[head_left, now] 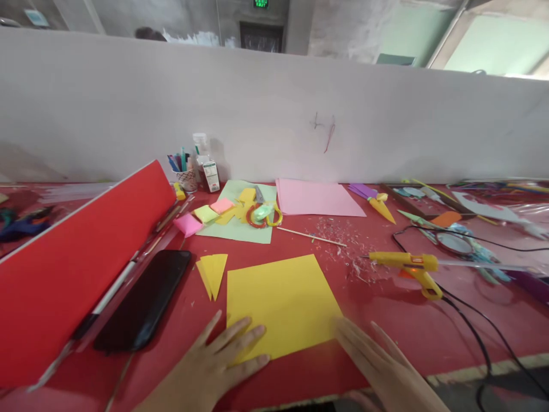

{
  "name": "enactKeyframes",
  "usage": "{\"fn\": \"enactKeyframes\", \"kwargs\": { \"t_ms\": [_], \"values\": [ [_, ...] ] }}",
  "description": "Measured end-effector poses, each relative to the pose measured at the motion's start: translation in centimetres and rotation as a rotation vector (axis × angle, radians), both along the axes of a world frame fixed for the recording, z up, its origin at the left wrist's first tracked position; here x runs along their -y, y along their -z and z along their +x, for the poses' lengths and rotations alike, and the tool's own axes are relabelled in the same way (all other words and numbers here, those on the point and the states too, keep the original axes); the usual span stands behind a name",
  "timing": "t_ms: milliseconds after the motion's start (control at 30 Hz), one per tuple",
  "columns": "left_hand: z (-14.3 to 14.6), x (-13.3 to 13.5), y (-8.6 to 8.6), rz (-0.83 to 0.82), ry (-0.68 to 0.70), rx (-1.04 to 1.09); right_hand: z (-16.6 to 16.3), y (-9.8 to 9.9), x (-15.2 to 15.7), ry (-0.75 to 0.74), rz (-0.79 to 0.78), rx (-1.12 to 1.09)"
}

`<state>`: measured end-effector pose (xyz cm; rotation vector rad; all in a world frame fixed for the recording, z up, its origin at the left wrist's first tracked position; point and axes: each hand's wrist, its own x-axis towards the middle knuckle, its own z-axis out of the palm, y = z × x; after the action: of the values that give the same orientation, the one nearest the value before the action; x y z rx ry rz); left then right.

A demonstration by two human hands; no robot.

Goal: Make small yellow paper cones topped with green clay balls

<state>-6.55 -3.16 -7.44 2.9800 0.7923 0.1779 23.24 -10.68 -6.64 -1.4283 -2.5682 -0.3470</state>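
A yellow sheet of paper [278, 306] lies flat on the red tabletop in front of me. My left hand [212, 360] rests with spread fingers over the sheet's lower left corner. At the lower right corner is my right hand [380, 357], its fingers stretched out and slightly blurred, the tips at the paper's edge. Neither hand grips anything. Just left of the sheet are folded yellow paper triangles [213, 273]. A black phone [143, 300] lies farther left, past my left hand.
A yellow glue gun [403, 261] with a cord lies to the right, near paper scraps. Behind are a pink paper stack [317, 197], a green sheet [257, 234] bearing scissors [275, 216], and a pen cup [186, 178]. A red board [86, 263] leans at left; a grey partition [266, 109] stands behind.
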Motion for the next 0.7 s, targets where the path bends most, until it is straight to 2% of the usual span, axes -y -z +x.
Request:
{"fn": "enactKeyframes", "kwargs": {
  "t_ms": [267,433,500,600,700],
  "values": [
    [-4.3,1.7,1.4,0.028,-0.074,-0.032,-1.9,-1.7,-2.0,0.083,-0.113,-0.054],
    [-4.1,2.0,1.3,0.053,-0.153,0.071,-3.9,-1.9,-4.4,-0.057,-0.297,-0.019],
    [-3.5,1.7,0.9,0.045,-0.183,0.114,-4.2,-1.4,-5.4,-0.059,-0.343,-0.06],
    [-2.1,0.9,-0.2,0.016,-0.176,0.12,-4.2,-0.3,-6.4,-0.093,-0.295,-0.069],
    [-0.1,0.2,-1.7,0.05,-0.222,0.133,-3.9,0.5,-6.7,-0.232,-0.118,0.014]
  ]
}}
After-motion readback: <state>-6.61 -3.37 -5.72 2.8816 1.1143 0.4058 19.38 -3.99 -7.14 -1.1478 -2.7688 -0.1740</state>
